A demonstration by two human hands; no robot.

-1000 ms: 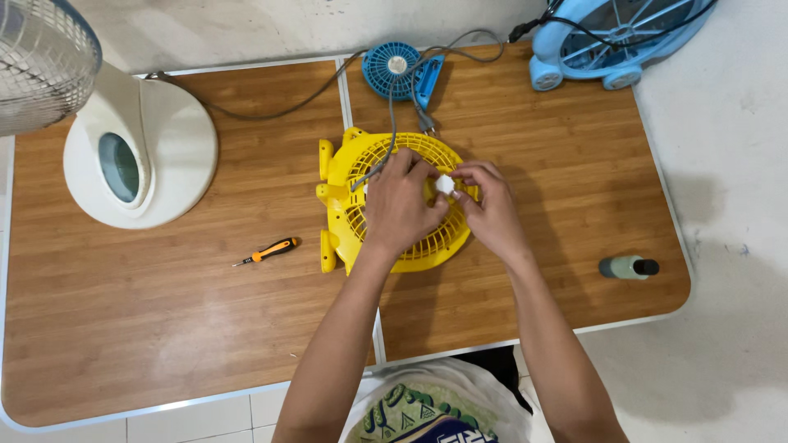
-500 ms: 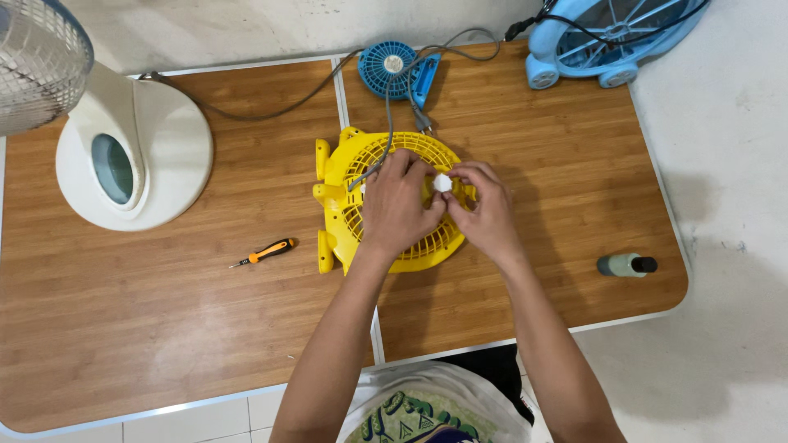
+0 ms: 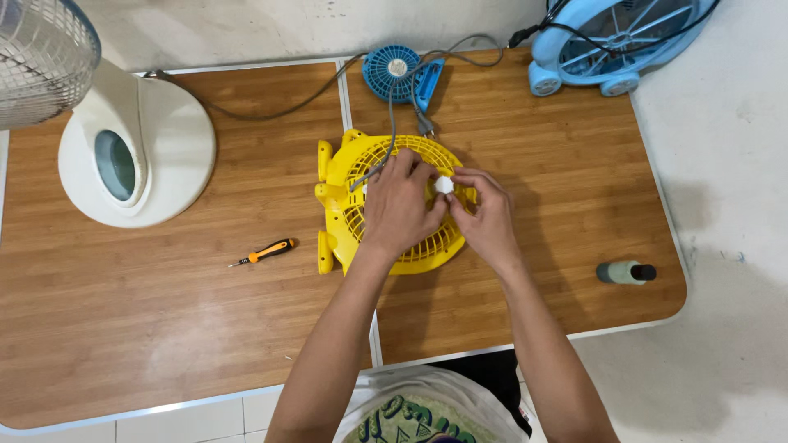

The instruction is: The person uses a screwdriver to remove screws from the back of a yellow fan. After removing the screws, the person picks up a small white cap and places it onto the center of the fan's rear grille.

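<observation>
A yellow table fan lies flat on the wooden table, grille facing up. My left hand rests on its grille, fingers curled over the centre. My right hand comes in from the right, and its fingertips pinch a small white piece near the grille's middle; my left fingertips touch the same piece. A grey cord runs across the fan from the far side.
A small orange-and-black screwdriver lies left of the fan. A white stand-fan base fills the far left. A small blue fan and a light blue fan sit at the back. A small bottle lies at right.
Both hands stay on the yellow fan at the white piece with only slight finger movement. The view has shifted a little.
</observation>
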